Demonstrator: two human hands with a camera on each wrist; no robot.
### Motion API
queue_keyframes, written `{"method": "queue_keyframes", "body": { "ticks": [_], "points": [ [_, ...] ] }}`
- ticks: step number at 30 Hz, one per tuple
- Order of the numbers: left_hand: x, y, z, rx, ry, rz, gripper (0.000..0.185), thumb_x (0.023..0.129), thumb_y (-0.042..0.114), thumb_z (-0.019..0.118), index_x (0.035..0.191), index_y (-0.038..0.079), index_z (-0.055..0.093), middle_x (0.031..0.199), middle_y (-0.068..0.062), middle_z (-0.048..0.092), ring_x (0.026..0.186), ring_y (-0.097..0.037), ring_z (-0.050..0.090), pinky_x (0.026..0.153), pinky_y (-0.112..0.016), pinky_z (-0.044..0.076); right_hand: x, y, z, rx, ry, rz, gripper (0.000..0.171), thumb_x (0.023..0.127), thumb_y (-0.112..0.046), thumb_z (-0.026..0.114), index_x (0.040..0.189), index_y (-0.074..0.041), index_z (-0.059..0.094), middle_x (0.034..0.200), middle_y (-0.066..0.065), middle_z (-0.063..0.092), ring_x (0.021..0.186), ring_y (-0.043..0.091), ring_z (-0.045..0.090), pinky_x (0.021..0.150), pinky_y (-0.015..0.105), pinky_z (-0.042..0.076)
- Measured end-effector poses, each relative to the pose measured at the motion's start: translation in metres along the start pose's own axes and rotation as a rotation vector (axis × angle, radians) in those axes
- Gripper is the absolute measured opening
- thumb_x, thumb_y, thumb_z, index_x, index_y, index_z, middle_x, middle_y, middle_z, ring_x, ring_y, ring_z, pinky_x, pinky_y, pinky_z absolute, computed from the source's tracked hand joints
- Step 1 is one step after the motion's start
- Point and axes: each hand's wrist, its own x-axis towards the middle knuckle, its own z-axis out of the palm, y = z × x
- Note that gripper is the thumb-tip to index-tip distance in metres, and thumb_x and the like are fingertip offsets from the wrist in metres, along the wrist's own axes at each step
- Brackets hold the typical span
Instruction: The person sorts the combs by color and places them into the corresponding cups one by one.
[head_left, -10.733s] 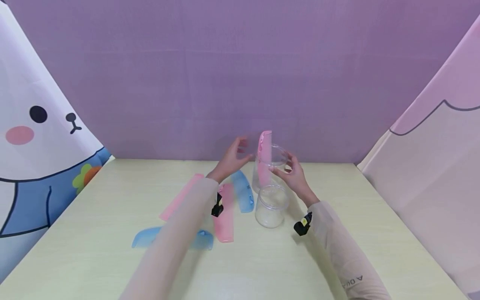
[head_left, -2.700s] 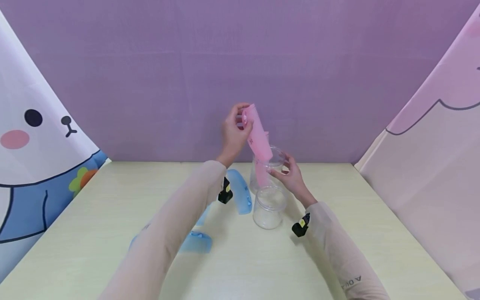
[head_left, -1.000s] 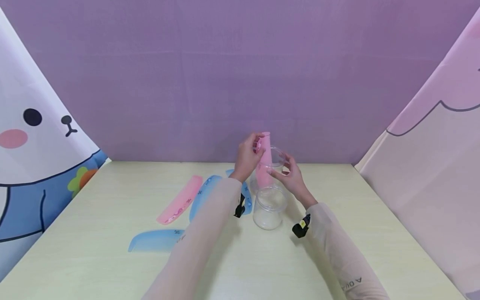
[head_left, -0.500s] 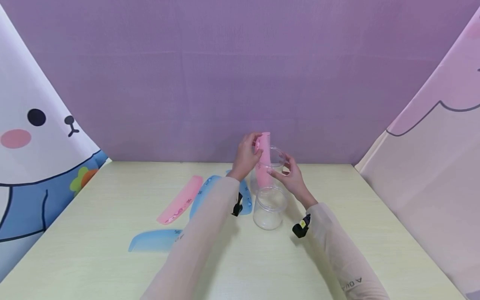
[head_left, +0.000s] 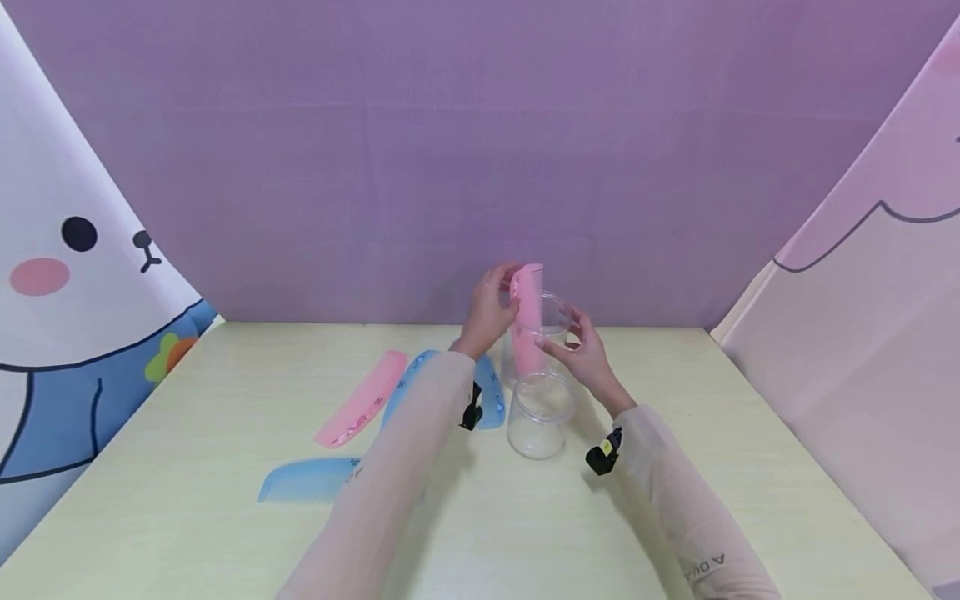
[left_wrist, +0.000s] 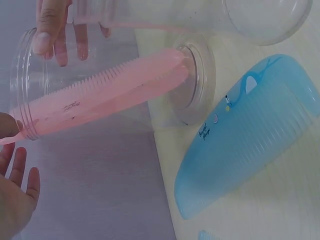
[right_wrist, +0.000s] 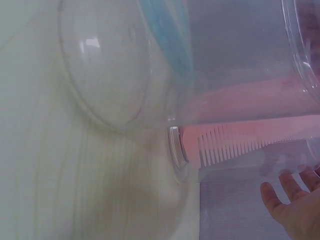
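Observation:
In the head view a clear plastic jar [head_left: 512, 367] stands at the back, holding pink combs [head_left: 528, 308] upright. At least two overlapping combs [left_wrist: 145, 80] show inside it in the left wrist view. My left hand [head_left: 487, 312] is at the combs' upper end, its fingers loose beside them; a fingertip overlaps a comb's tip in the left wrist view. My right hand [head_left: 588, 354] grips the jar from its right side, thumb in front and fingers behind. A second clear jar [head_left: 540, 429], with no comb visible inside, stands in front of the first.
Left of the jars lie a pink comb [head_left: 362, 400], a blue comb [head_left: 307, 482], another blue comb [head_left: 405, 383] partly under my left sleeve, and a blue comb [head_left: 491, 398] close to the jars. A purple cloth [head_left: 480, 150] hangs behind the table.
Over the last seconds my left hand has lowered a pink comb into the back jar. Since half a second ago its thumb has eased left off the comb. My right hand has stayed on the jar.

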Motion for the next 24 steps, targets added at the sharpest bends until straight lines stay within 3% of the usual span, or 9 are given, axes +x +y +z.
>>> {"method": "queue_keyframes", "body": {
  "ticks": [9,17,24],
  "points": [
    [-0.004,-0.004,-0.01,-0.054,-0.05,-0.056,0.053,0.081,0.003,0.064,0.13,0.009,0.044,0.119,-0.009,0.054,0.107,-0.026,0.053,0.093,-0.041,0.046,0.0,-0.001,0.001,0.009,-0.008,0.0,0.086,0.078,-0.033,0.071,0.144,-0.012,0.019,0.148,0.009,0.028,0.133,0.031,0.031,0.105,0.047,0.035],
    [-0.01,-0.013,-0.029,-0.058,-0.08,0.001,0.052,0.083,0.006,0.064,0.13,0.004,0.043,0.123,-0.012,0.051,0.111,-0.033,0.051,0.096,-0.041,0.044,0.001,0.0,0.001,0.017,-0.005,-0.017,0.086,0.078,-0.031,0.072,0.143,-0.01,0.02,0.147,0.01,0.029,0.132,0.034,0.031,0.104,0.048,0.035],
    [-0.022,-0.03,-0.047,-0.036,-0.165,-0.034,0.055,0.085,0.009,0.063,0.134,0.005,0.039,0.127,-0.013,0.049,0.115,-0.029,0.048,0.098,-0.04,0.043,-0.001,0.0,0.0,-0.001,-0.003,0.0,0.086,0.077,-0.034,0.072,0.143,-0.012,0.021,0.147,0.008,0.029,0.132,0.032,0.031,0.104,0.046,0.036]
  ]
}}
